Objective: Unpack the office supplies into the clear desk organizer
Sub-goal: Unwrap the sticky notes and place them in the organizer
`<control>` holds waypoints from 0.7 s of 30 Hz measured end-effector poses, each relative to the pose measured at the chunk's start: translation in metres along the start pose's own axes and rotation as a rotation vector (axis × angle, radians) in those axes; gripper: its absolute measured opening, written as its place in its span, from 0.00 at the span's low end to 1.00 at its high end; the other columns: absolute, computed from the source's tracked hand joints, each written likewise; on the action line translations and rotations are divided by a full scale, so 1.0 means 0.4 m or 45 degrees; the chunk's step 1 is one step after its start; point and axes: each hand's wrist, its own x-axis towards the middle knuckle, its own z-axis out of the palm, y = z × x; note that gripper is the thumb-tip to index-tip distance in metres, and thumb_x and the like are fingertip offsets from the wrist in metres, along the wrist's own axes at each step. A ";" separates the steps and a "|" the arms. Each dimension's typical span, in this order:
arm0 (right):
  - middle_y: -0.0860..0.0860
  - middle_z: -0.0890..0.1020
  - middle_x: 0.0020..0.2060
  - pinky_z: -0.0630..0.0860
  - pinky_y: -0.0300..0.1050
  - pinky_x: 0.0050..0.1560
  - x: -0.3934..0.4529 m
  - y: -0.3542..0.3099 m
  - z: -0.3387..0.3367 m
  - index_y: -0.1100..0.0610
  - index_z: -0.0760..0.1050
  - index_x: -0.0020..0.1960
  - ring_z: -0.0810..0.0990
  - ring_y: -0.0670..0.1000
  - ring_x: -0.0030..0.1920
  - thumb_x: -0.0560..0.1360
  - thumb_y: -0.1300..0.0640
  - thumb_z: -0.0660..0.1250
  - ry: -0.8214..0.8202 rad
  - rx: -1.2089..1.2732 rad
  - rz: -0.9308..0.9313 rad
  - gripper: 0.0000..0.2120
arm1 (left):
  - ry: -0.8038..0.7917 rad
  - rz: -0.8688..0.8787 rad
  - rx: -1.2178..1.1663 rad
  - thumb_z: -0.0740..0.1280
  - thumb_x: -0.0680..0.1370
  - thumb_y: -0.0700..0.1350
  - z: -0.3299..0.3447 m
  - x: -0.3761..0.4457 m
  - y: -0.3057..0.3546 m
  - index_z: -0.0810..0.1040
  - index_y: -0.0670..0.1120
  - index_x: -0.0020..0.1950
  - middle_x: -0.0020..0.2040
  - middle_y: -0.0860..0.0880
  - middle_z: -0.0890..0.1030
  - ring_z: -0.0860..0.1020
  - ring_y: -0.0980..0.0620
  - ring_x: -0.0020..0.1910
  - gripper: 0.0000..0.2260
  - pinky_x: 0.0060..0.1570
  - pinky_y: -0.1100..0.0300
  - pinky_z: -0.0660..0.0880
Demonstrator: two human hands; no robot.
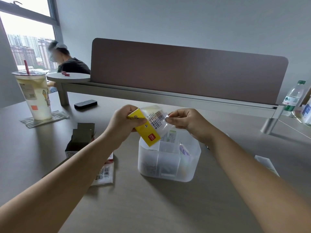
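Note:
A yellow packet [145, 130] in a clear plastic wrapper [159, 120] with a barcode label is held above the clear desk organizer [169, 170]. My left hand [123, 124] grips the yellow end of the packet. My right hand [184, 121] pinches the wrapper's loose edge on the right. The organizer stands on the table below both hands; its compartments hold several items, among them a dark mass at the front left and a purple-edged pack at the right.
An open dark cardboard box [80, 140] and a flat white wrapper with a barcode [105, 174] lie left of the organizer. A drink cup [34, 95] stands far left, a black remote [85, 104] behind, a water bottle [293, 98] far right. A person sits beyond the divider.

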 end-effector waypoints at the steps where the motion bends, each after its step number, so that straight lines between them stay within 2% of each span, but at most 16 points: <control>1: 0.57 0.81 0.44 0.71 0.48 0.55 0.002 -0.001 0.000 0.59 0.77 0.40 0.74 0.51 0.46 0.70 0.58 0.68 0.007 -0.007 0.007 0.04 | 0.011 0.005 0.010 0.66 0.71 0.32 0.000 0.000 -0.001 0.70 0.47 0.38 0.38 0.49 0.76 0.77 0.54 0.37 0.11 0.32 0.68 0.77; 2: 0.60 0.81 0.47 0.72 0.48 0.56 0.004 0.000 0.000 0.62 0.77 0.43 0.75 0.51 0.46 0.70 0.59 0.68 0.016 -0.021 0.011 0.06 | 0.022 0.014 0.030 0.66 0.71 0.32 -0.001 0.000 -0.002 0.70 0.47 0.38 0.38 0.49 0.76 0.77 0.54 0.37 0.11 0.34 0.66 0.77; 5: 0.59 0.81 0.52 0.72 0.40 0.48 0.007 0.001 0.004 0.68 0.77 0.49 0.76 0.49 0.44 0.70 0.60 0.68 0.040 -0.106 0.000 0.12 | 0.049 0.028 0.085 0.66 0.71 0.32 -0.002 0.002 -0.012 0.70 0.47 0.38 0.38 0.49 0.75 0.76 0.53 0.38 0.11 0.40 0.60 0.76; 7: 0.59 0.81 0.51 0.72 0.42 0.48 0.011 0.005 0.005 0.67 0.77 0.49 0.76 0.51 0.46 0.70 0.59 0.69 0.049 -0.111 0.006 0.12 | 0.057 0.016 0.076 0.66 0.71 0.32 -0.003 0.006 -0.019 0.70 0.48 0.38 0.39 0.49 0.75 0.76 0.52 0.39 0.11 0.41 0.58 0.76; 10: 0.55 0.82 0.44 0.70 0.46 0.54 0.012 0.007 0.002 0.62 0.77 0.41 0.75 0.50 0.45 0.70 0.58 0.69 0.061 -0.028 0.035 0.06 | 0.061 -0.004 0.056 0.66 0.72 0.32 -0.008 0.013 -0.029 0.70 0.48 0.38 0.39 0.48 0.76 0.76 0.51 0.40 0.11 0.42 0.58 0.76; 13: 0.50 0.79 0.39 0.71 0.43 0.50 0.021 0.013 -0.011 0.54 0.75 0.35 0.75 0.47 0.41 0.70 0.59 0.68 0.126 0.123 0.032 0.06 | 0.075 -0.010 0.034 0.66 0.72 0.33 -0.017 0.019 -0.033 0.71 0.47 0.39 0.39 0.49 0.76 0.77 0.53 0.39 0.10 0.35 0.64 0.78; 17: 0.52 0.79 0.35 0.75 0.38 0.42 0.036 0.014 -0.023 0.56 0.74 0.36 0.76 0.49 0.37 0.72 0.62 0.65 0.336 0.298 -0.028 0.07 | 0.093 -0.027 -0.019 0.65 0.72 0.33 -0.023 0.024 -0.038 0.70 0.47 0.39 0.39 0.49 0.76 0.77 0.54 0.38 0.10 0.31 0.69 0.77; 21: 0.50 0.76 0.33 0.76 0.34 0.38 0.050 0.017 -0.036 0.57 0.73 0.35 0.74 0.47 0.35 0.73 0.63 0.65 0.574 0.240 -0.126 0.09 | 0.119 -0.063 -0.108 0.64 0.73 0.34 -0.029 0.028 -0.048 0.70 0.47 0.40 0.41 0.48 0.77 0.77 0.53 0.40 0.08 0.32 0.69 0.77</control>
